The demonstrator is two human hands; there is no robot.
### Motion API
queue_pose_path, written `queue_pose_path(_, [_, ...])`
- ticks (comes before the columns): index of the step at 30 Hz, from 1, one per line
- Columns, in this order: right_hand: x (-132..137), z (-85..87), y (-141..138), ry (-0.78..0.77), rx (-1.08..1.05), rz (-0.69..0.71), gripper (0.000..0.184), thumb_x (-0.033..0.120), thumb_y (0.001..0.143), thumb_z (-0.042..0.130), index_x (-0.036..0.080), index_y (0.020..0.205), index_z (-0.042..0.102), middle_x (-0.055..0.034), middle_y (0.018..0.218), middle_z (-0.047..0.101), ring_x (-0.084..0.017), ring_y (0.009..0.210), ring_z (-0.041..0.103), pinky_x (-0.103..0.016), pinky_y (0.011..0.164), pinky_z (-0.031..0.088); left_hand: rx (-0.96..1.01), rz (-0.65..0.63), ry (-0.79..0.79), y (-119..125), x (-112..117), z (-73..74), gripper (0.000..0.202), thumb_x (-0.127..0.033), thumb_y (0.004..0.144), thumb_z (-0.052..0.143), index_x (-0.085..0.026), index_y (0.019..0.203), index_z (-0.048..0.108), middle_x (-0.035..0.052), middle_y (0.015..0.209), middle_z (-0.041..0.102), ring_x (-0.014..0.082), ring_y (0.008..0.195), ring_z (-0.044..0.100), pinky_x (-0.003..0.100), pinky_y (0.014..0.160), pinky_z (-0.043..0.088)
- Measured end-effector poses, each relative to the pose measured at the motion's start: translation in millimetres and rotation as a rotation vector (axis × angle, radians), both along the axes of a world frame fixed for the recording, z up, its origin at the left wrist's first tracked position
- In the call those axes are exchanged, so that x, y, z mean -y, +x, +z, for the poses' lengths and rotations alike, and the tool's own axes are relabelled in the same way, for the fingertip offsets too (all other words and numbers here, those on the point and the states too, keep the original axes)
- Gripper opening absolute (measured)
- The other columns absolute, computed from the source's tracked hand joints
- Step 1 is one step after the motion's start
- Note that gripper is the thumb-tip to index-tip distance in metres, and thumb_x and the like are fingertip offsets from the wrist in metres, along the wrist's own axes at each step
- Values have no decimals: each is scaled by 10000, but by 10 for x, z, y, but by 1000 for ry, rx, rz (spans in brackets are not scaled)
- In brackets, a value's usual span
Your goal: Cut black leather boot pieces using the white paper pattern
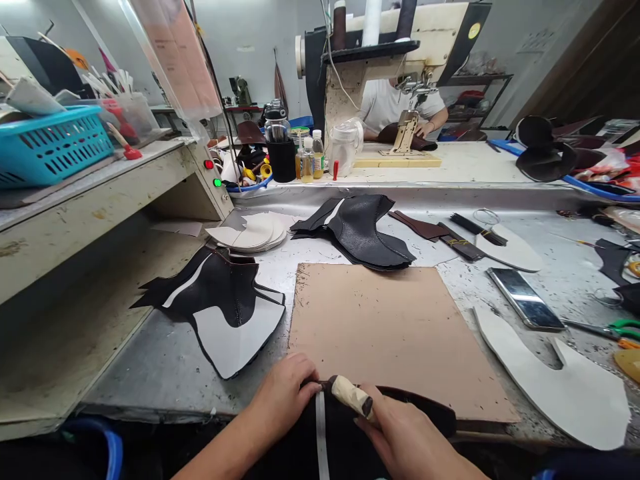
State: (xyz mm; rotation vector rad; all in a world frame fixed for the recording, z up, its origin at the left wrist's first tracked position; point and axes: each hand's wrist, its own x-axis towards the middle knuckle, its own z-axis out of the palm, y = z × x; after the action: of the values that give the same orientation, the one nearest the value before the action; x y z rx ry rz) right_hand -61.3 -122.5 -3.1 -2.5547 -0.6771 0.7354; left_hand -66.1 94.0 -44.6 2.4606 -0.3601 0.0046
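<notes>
At the front edge of the table, my left hand (286, 390) pinches the edge of a black leather piece (295, 445) with a pale strip (321, 433) running down it. My right hand (400, 427) is closed around a short tool (349, 395) wrapped in cream tape with a dark end. The tool lies over the leather's edge, close to my left fingertips; its working end is hard to make out. Just beyond is a tan board (370, 313). Stitched black leather pieces with white backing (235, 333) lie to the left, and another black stack (365, 233) sits behind the board.
White cut pieces (560, 387) and a phone (525, 299) lie on the right, near green-handled scissors (623, 328). White pieces (253, 232) are stacked at back left. A shelf (95, 200) holds a blue basket (55, 150). A person sits behind the sewing machine (345, 80).
</notes>
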Motion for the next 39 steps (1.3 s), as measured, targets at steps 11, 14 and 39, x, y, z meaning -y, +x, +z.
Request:
queue_pose_path(11, [-1, 11, 105, -113, -7, -49, 275, 74, 861, 403, 139, 1121, 467, -104, 928, 666, -288, 833, 649, -301, 627, 371, 125, 259, -40, 104, 236, -113, 168, -140, 810, 518, -186, 649, 495, 5, 668, 573, 161, 654, 552, 277, 597, 425])
queue_pose_path(14, [0, 17, 118, -92, -11, -39, 277, 59, 854, 402, 142, 1109, 472, -97, 928, 665, -279, 832, 649, -293, 623, 368, 48, 225, -112, 94, 147, -78, 155, -155, 816, 540, -190, 666, 525, -10, 679, 580, 148, 658, 554, 267, 604, 436])
queue_pose_path(39, [51, 15, 152, -51, -33, -33, 242, 67, 855, 408, 164, 1067, 476, -77, 912, 659, -265, 834, 645, -294, 648, 400, 573, -107, 84, -11, -55, -130, 202, -112, 920, 400, -138, 972, 593, 55, 814, 633, 145, 757, 586, 261, 690, 533])
